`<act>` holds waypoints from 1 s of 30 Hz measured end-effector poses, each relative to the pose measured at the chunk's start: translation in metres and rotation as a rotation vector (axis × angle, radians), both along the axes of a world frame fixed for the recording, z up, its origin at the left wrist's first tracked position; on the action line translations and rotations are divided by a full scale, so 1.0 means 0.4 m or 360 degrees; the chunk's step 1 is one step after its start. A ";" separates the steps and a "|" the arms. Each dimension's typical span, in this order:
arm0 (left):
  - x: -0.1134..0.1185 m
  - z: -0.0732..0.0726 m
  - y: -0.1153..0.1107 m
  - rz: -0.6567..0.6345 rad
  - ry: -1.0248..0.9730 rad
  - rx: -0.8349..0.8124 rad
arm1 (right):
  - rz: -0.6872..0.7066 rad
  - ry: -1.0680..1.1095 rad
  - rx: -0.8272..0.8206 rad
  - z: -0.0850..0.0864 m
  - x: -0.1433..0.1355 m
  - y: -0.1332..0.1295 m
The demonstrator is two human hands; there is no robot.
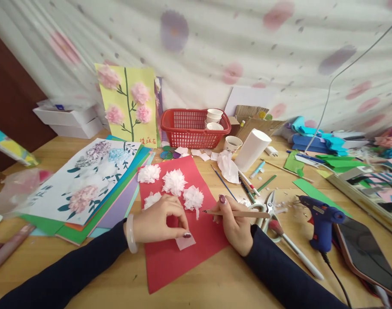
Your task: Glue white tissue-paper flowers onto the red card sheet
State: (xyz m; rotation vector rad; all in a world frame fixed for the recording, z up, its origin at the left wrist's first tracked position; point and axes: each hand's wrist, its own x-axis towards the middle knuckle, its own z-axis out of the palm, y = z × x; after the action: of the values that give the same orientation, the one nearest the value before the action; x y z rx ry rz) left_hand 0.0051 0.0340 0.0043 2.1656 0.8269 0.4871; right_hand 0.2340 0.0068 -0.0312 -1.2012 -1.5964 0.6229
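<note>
A sheet of red paper [170, 268] lies on the table before me, with several fluffy white paper flowers [174, 181] on its upper part. My left hand [160, 218] is over the sheet, thumb and fingertips closed on a small white tissue paper square [185, 241]. One flower is partly hidden behind that hand. In my right hand [236, 225] is a pencil [247, 214], lying nearly level across the fingers, its dark tip pointing left toward the flowers. A thin white strip hangs from the right-hand flower, close to the pencil tip.
Behind the sheet stand a red basket [189, 139] with paper cups and a yellow flower picture [141, 124]. At left lies a stack of coloured paper [112, 214]. Scissors [275, 221], a blue glue gun [323, 223] and a phone [366, 249] lie at right.
</note>
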 end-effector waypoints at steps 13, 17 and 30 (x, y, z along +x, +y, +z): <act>0.003 -0.014 -0.002 0.0001 0.0031 -0.0022 | 0.0138 -0.0460 -0.0015 -0.001 -0.010 0.022; 0.007 -0.017 0.002 -0.0051 0.0240 -0.0004 | 0.0146 -0.0524 -0.0026 0.005 -0.016 0.021; 0.009 -0.012 0.000 -0.0137 0.0314 0.0066 | 0.0103 -0.0560 0.0033 0.007 -0.030 0.021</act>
State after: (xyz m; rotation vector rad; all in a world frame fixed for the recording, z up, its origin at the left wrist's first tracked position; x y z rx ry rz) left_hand 0.0088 0.0339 -0.0006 2.3033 0.8311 0.2521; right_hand 0.2222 0.0154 -0.0284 -1.2997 -1.9364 0.4504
